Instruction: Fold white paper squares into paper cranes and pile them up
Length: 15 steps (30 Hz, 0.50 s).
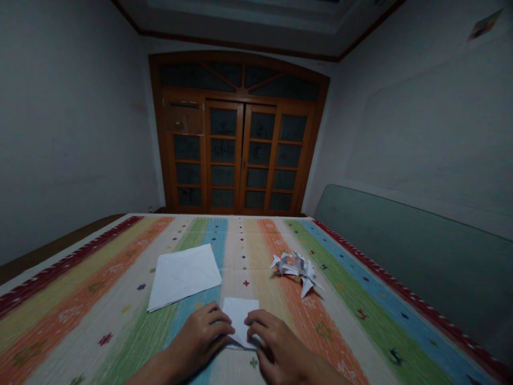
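Note:
A small piece of folded white paper (239, 313) lies on the striped cloth in front of me. My left hand (208, 329) has its fingers curled at the paper's left edge, with the fingertips pressing on it. From the right side, my right hand (276, 339) grips the paper, its fingers over the top and the thumb low at the near edge. A raised flap shows between the two hands. The underside of the paper and part of its right side are hidden.
A stack of white paper sheets (186, 275) lies to the left. Several folded white paper figures (298, 270) sit in a cluster on the right. The striped tablecloth (132, 299) covers the table. Beyond are wooden doors (242, 155) and a greenish panel (401, 246) at right.

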Available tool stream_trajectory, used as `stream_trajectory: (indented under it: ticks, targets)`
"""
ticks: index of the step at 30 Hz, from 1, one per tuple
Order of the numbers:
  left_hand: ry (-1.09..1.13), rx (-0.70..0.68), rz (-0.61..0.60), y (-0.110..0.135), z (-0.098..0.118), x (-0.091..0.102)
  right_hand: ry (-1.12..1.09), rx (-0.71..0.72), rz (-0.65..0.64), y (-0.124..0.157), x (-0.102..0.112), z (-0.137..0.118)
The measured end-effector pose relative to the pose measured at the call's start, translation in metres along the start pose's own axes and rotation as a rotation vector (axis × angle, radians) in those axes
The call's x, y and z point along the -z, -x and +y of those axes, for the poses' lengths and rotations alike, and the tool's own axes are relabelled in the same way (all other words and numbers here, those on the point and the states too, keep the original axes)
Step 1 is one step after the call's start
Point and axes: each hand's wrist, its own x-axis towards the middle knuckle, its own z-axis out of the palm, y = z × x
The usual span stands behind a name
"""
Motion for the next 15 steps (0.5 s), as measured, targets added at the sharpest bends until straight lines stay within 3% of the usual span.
stream_trajectory:
  ticks: [7,15]
  targets:
    - [0.003,-0.013,-0.013,-0.007,0.015,0.007,0.020,-0.090,0.003,0.000,-0.001,0.001]
    - [0.158,0.131,0.034,0.002,0.005,-0.003,0.022,-0.056,0.105,-0.001,-0.005,0.003]
